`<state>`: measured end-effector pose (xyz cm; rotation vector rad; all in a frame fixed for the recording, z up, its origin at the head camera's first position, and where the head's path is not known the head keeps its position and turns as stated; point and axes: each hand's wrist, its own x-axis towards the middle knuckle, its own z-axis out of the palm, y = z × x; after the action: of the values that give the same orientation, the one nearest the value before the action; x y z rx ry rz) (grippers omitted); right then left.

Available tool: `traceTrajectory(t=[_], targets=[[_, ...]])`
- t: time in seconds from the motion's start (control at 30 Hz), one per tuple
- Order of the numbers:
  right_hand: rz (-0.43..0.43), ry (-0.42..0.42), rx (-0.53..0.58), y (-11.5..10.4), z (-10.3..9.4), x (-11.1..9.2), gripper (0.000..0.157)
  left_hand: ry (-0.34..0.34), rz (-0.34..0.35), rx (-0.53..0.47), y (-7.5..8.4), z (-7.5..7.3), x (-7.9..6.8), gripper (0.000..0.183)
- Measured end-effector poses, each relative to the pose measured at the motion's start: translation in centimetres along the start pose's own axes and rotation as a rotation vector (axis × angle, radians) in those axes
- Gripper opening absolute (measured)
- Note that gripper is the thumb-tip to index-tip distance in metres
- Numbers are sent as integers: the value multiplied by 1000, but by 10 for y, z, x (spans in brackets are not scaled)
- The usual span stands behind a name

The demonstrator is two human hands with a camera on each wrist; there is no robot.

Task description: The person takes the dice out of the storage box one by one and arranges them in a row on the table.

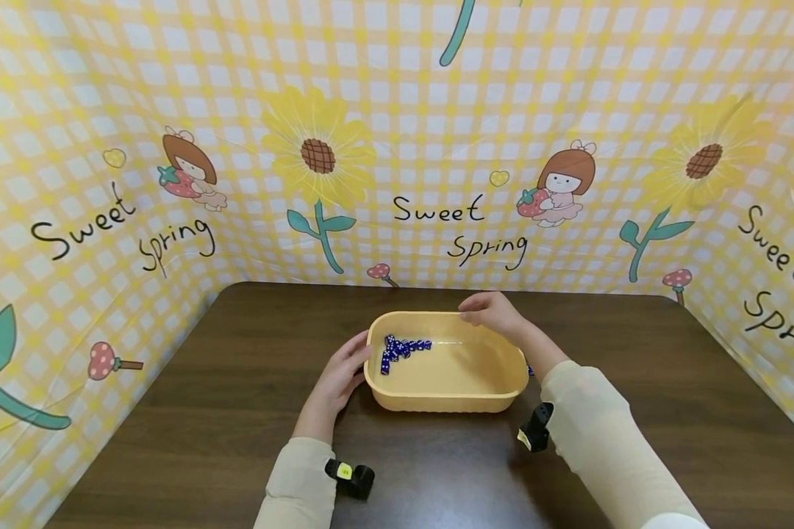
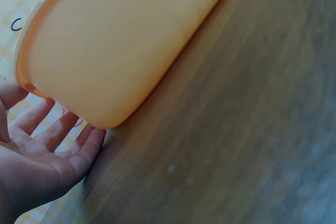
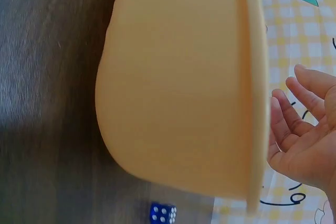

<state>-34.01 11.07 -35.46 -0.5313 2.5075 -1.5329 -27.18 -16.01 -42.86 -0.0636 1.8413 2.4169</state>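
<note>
A yellow plastic basin (image 1: 450,402) stands on the table with its long side toward me. Blue dice with white dots (image 1: 402,347) lie in a cluster at the left end of its floor. My left hand (image 1: 340,373) is at the basin's left end; in the left wrist view its extended fingers (image 2: 63,127) meet the outer wall and the thumb is by the rim. My right hand (image 1: 496,314) is at the far rim, right of the middle, its fingers loosely bent with nothing held. One more blue die (image 3: 163,213) lies on the table beyond the basin's right end.
The dark wooden table (image 1: 225,426) extends around the basin. A yellow checked cloth (image 1: 423,147) with flowers and lettering hangs along the back and sides. Black wrist cameras (image 1: 352,479) are strapped on both sleeves.
</note>
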Motion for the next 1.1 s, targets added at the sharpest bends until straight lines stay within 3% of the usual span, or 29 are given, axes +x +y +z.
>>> traceTrajectory(t=[0.63,0.9,1.0,1.1], targets=[[41,-66,40,10,38,7,27,1,12,6,-2,0,1,43],[52,-76,-2,8,52,8,23,4,14,9,-1,0,0,43],[29,-73,-31,21,56,15,20,4,13,10,-1,0,0,43],[-25,-70,-48,72,62,45,20,0,10,9,-1,0,0,43]])
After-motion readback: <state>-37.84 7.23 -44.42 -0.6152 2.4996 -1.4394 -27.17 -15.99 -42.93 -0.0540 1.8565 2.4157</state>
